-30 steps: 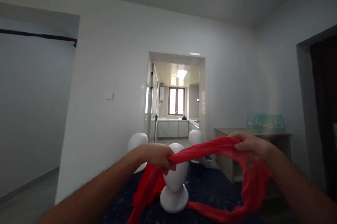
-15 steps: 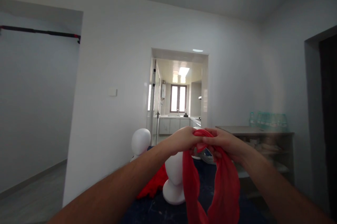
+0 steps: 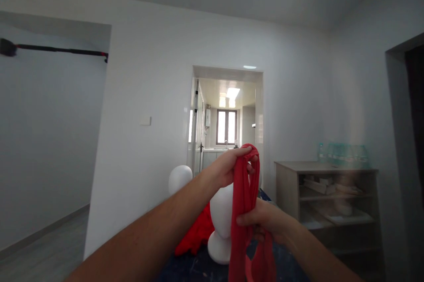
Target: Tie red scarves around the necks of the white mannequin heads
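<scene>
Head view shows the red scarf [image 3: 244, 193] hanging as a doubled band in front of me, just right of centre and above the near part of the dark desk [image 3: 198, 268]. My left hand [image 3: 232, 166] is the upper one; its grip is closed on the folded top of the scarf, pinching the loop with the fingers curled over it. My right hand [image 3: 261, 222] sits lower and nearer, its grip closed around the two hanging strands, bunching them together. Below that hand the cloth falls on down and out of the bottom of the frame.

Just behind the scarf, on the desk, stands a white mannequin head [image 3: 221, 224], partly hidden by the cloth and my left forearm. A heap of red cloth [image 3: 195, 235] lies on the desk to its left, touching its base as far as I can tell. Farther off and to the left stands a second white mannequin head [image 3: 179, 179].

To the right, against the wall, is a wooden shelf unit [image 3: 326, 198] with blurred items on its shelves and pale green bottles [image 3: 342, 154] on top. Far behind, a doorway [image 3: 228, 114] opens onto a lit kitchen with a window.
</scene>
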A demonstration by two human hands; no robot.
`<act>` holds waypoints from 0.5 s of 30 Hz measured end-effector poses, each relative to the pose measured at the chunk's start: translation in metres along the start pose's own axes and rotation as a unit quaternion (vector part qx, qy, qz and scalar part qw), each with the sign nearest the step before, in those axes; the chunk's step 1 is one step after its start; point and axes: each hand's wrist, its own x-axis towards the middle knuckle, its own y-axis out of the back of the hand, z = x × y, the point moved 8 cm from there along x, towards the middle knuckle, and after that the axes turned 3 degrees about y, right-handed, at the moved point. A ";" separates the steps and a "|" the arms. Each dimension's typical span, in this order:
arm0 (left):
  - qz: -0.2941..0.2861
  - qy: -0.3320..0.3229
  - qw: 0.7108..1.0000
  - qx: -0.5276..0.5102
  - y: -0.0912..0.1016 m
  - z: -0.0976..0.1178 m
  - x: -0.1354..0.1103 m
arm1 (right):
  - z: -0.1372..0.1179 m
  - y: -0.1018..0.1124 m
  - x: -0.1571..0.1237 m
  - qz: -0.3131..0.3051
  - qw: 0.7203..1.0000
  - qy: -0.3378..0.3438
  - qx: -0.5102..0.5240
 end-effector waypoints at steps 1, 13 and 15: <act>-0.003 -0.019 0.999 -0.026 0.004 0.007 -0.001 | 0.000 0.007 -0.002 -0.003 1.000 -0.001 -0.002; -0.058 -0.182 0.978 -0.079 0.049 0.042 -0.026 | -0.072 0.118 -0.052 0.049 0.988 0.022 -0.145; -0.073 -0.185 0.980 -0.033 0.048 0.039 -0.027 | -0.086 0.138 -0.056 0.066 0.986 0.011 -0.151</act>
